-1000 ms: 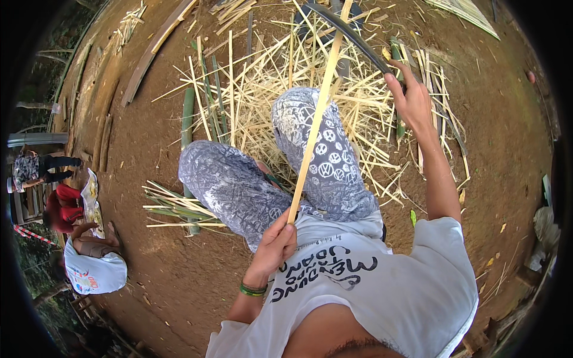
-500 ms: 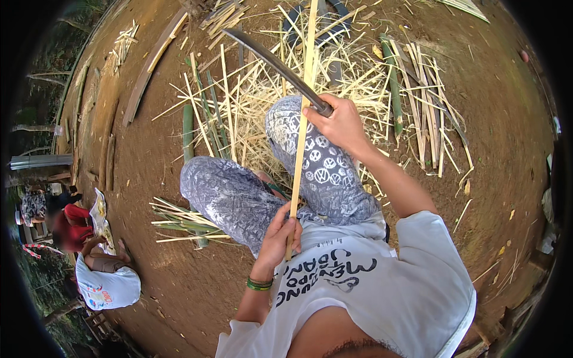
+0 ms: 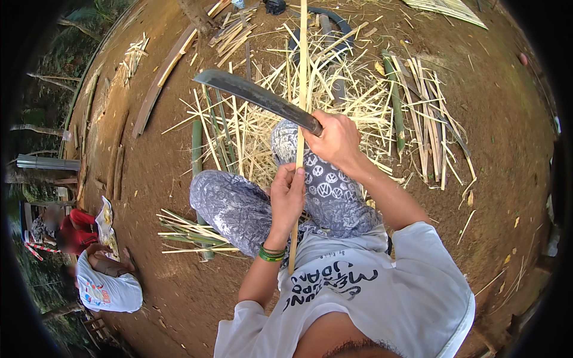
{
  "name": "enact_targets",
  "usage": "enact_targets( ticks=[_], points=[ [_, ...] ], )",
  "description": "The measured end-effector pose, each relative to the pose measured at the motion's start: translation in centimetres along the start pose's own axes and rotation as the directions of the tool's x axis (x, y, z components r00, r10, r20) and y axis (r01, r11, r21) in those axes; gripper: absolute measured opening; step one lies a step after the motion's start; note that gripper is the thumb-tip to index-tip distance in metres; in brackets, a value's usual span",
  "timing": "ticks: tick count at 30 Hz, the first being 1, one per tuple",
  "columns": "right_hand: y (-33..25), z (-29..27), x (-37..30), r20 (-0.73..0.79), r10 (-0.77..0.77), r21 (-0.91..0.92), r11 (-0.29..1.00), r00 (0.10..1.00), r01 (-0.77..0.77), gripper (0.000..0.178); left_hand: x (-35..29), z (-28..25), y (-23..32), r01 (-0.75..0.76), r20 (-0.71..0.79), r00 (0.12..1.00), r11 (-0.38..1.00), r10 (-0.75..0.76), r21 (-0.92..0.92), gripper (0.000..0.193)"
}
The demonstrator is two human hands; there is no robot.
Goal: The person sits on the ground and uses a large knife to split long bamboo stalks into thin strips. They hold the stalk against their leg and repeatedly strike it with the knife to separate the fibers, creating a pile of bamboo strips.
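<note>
My right hand (image 3: 335, 138) is closed around the handle of a machete (image 3: 253, 91). The dark curved blade reaches to the upper left, across a long pale bamboo strip (image 3: 303, 56). Between thumb and fingers, my left hand (image 3: 287, 194) pinches this strip a short way below the machete handle. The strip runs lengthwise from the top of the view, over my bent knee, down to my shirt. Whether the blade's edge bites into the strip, I cannot tell.
Bamboo shavings (image 3: 256, 143) are heaped before my knees. Green bamboo poles (image 3: 396, 107) and split slats (image 3: 428, 119) lie to the right, a bundle of strips (image 3: 194, 232) to the left. A black ring (image 3: 345, 39) lies beyond the heap. People (image 3: 110, 283) sit at far left.
My left hand has slid up the strip, away from my shirt and closer to my right hand. The machete has swung flatter, its tip lower and further left.
</note>
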State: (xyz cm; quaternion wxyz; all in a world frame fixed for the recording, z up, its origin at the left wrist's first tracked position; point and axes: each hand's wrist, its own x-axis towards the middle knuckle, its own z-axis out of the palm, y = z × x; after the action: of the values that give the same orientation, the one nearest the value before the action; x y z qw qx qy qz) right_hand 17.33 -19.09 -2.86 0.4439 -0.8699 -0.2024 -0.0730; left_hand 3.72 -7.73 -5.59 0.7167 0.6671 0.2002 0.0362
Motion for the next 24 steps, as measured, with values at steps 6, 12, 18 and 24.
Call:
enact_targets(
  ticks=[6,12,18,24],
  points=[
    [-0.1,-0.4,0.8,-0.076,-0.168,-0.024,0.986,0.983,0.167,0.017,0.8,-1.0,0.1,-0.265,0.002,0.96,0.906,0.28,0.329,0.011],
    [1.0,-0.6,2.1,-0.16,-0.008,0.346,0.936,0.987,0.064,0.014,0.8,-2.0,0.0,-0.334,-0.029,0.93,0.876,0.366,0.348,0.01],
    [6.3,-6.5,5.7,-0.447,0.255,0.506,0.863,0.858,0.007,0.014,-1.2,-4.1,-1.2,-0.321,-0.126,0.902,0.838,0.412,0.442,0.011],
    [8.8,-10.6,4.2,-0.489,0.386,0.44,0.883,0.782,-0.161,0.042,-1.7,-4.5,-1.2,-0.36,-0.226,0.863,0.863,0.452,0.354,0.011]
  ],
)
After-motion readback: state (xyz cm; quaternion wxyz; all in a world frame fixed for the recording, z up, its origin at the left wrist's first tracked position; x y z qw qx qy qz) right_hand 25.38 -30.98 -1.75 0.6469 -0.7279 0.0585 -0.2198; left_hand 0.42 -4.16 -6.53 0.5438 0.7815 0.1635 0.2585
